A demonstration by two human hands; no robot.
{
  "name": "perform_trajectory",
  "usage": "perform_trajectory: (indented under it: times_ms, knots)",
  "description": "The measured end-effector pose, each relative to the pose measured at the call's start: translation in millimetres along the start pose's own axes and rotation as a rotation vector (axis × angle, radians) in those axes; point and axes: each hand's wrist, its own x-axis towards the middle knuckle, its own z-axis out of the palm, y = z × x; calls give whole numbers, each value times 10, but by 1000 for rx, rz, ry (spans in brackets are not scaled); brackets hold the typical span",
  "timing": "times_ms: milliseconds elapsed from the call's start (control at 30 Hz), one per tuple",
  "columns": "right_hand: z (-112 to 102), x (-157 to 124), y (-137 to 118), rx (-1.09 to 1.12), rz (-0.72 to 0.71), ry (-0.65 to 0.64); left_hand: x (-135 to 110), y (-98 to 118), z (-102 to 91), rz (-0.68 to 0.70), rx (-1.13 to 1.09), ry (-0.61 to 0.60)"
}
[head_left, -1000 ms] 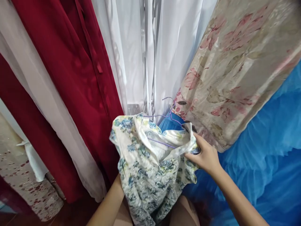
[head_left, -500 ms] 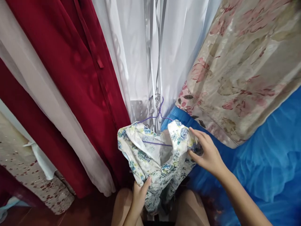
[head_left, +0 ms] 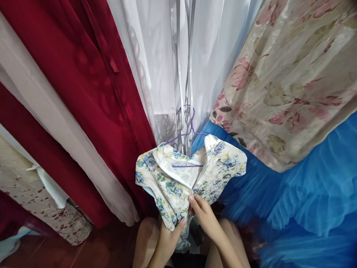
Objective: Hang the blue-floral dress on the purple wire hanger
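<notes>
A white garment with blue and yellow flowers [head_left: 174, 186] hangs on a purple wire hanger [head_left: 192, 124] in the middle of the view. It has short sleeves and a V-shaped neckline. Low on its left side, my left hand [head_left: 170, 238] grips the cloth, thumb in front and fingers behind. My right hand [head_left: 205, 214] pinches the front of the garment just below the point of the neckline. The lower part of the garment bunches between my knees and is partly hidden by my hands.
Long white cloth [head_left: 156, 67] with straps hangs behind the hanger. Red cloth [head_left: 92, 93] and beige cloth [head_left: 72, 123] hang to the left. On the right are a floral dress [head_left: 279, 96] and blue ruffled fabric [head_left: 301, 197]. Dark floor tiles [head_left: 103, 245] show below.
My right hand has let go of the right sleeve and moved down and left to the front below the neckline. That sleeve now spreads outward. My left hand keeps its hold.
</notes>
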Motion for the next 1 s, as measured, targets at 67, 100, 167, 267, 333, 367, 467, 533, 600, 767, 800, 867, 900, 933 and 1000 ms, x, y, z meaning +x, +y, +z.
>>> perform_trajectory:
  times_ms: [67, 100, 167, 267, 333, 367, 467, 533, 600, 767, 800, 867, 900, 933, 1000]
  knots:
    - [-43, 14, 18, 76, 5, 22, -25, -8, -22, -22, 19, 19]
    - [-62, 14, 29, 112, 8, 34, -42, -16, -16, -29, 21, 23]
    - [-78, 8, 51, 182, 14, 48, -78, -36, 34, -28, 13, 13]
    - [-91, -5, 66, 259, 24, 66, -92, -59, 150, -25, -22, -14]
    - [-132, -27, 58, 285, 31, 120, -49, -50, 197, -40, -53, 28]
    - [-165, -46, 50, 296, 40, 148, -13, -33, 202, -31, -63, 83]
    - [-280, -138, 13, 322, 95, 169, 106, 58, 170, 163, -3, 403]
    - [-322, -210, -19, 333, 135, 138, 151, 124, 173, 381, 153, 550]
    - [-310, -272, -51, 365, 168, 107, 148, 169, 245, 522, 321, 456]
    - [-147, -335, -98, 450, 215, 14, 70, 165, 569, 478, 275, 17]
    - [-125, -327, -108, 441, 214, 5, 74, 162, 605, 458, 243, 5]
    - [-115, -277, -151, 421, 202, 20, 112, 174, 621, 434, 232, -8]
    - [-128, -229, -192, 419, 192, 42, 141, 190, 609, 430, 247, -26]
    - [-152, -163, -249, 423, 177, 68, 173, 211, 591, 425, 273, -58]
    - [-223, 27, -423, 454, 134, 111, 234, 260, 559, 410, 336, -148]
